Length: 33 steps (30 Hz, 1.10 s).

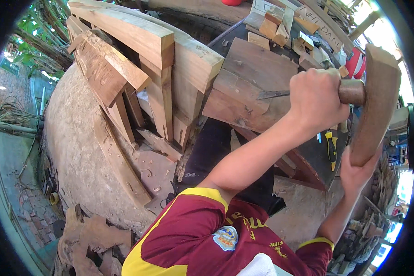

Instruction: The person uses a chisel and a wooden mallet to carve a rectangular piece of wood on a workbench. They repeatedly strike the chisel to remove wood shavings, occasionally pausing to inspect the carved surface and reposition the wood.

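My left hand (313,99) is closed in a fist around a chisel. The chisel's dark, pointed blade (272,94) juts out to the left, over a brown wooden block (257,64). Its round wooden handle (352,92) sticks out on the other side of the fist. My right hand (356,174) grips the lower end of a thick, slightly curved wooden mallet (378,101) that stands upright at the right. The mallet's side meets the butt of the chisel handle in this view; whether they touch I cannot tell. The blade tip appears just above or against the block.
A dark bench (315,161) lies under the block, with a yellow-and-black-handled tool (331,149) on it. Small wood offcuts (271,27) crowd its far end. Large pale beams (124,25) lean at the left. A long plank (119,161) and shavings lie on the floor.
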Tool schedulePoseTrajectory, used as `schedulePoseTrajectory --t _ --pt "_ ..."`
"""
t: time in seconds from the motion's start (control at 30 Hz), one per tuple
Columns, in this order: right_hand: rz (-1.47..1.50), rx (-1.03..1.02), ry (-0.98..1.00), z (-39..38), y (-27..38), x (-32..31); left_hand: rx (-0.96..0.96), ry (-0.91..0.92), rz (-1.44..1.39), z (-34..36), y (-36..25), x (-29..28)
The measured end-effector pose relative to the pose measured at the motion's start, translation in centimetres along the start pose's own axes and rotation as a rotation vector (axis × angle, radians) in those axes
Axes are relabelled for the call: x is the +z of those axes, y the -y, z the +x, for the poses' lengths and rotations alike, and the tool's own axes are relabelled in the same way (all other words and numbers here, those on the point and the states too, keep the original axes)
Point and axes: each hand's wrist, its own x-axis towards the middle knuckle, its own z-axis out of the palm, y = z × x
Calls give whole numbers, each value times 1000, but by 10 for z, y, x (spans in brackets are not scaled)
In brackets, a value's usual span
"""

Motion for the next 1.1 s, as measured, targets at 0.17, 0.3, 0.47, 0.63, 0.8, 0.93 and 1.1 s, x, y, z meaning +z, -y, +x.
schedulePoseTrajectory --t 0.17,0.3,0.47,0.63,0.8,0.93,1.1 --pt "-21 112 -108 28 -21 -32 -8 34 4 -2 -2 2" --pt "435 298 -289 18 -18 -17 5 97 32 -7 -5 10" --pt "80 96 150 -19 -12 5 86 137 90 -14 9 11" --pt "314 294 136 -84 -31 9 162 384 141 -42 12 17" --pt "979 816 136 -159 20 29 250 492 138 -58 25 11" --pt "1006 695 283 -217 18 43 65 407 46 -1 31 -26" --pt "985 503 371 -239 41 54 45 294 -42 66 33 -83"
